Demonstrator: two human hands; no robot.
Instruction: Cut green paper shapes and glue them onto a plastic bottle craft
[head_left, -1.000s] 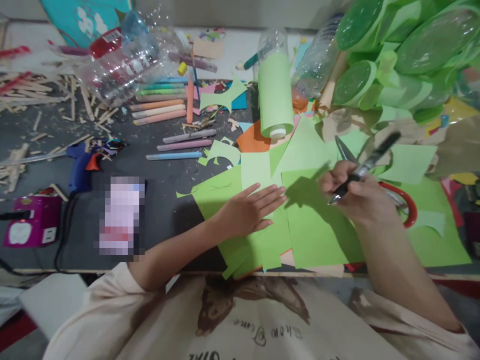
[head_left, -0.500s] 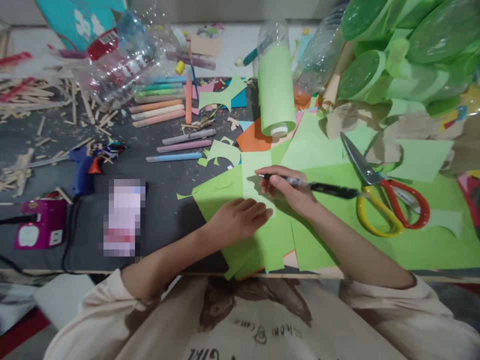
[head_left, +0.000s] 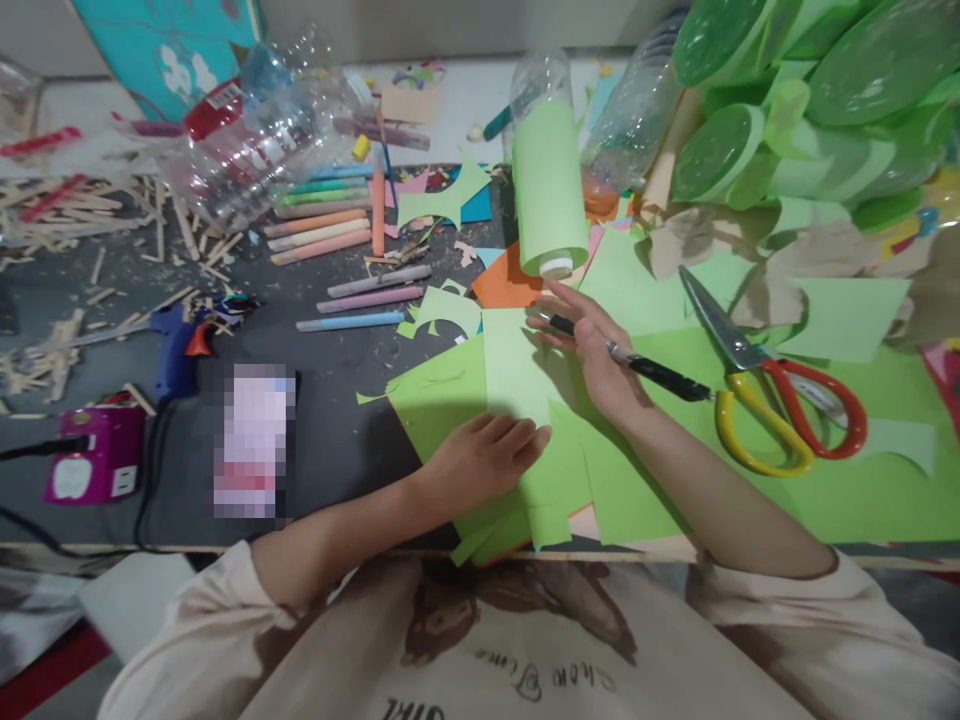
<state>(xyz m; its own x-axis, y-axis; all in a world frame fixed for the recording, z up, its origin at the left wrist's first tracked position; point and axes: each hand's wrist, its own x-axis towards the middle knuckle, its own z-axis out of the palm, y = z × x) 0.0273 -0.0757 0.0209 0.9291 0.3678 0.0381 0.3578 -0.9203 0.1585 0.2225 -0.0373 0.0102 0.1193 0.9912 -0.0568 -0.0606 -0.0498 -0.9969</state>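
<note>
pen (head_left: pixel 667 378) gripped in right hand (head_left: pixel 600 360), over paper (head_left: pixel 510 360) | left hand (head_left: pixel 480 455) laid on paper, fingers curled, full closure cannot be told | scissors (head_left: pixel 742 354) laid at right

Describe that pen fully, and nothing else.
The slim pen looks plastic, with black sections and a pale, clear-looking stretch between them. It slants in the right hand, front end pointing forward and left, near the pale green paper; whether the tip touches anything is unclear. Its back end points toward the scissors.
</note>
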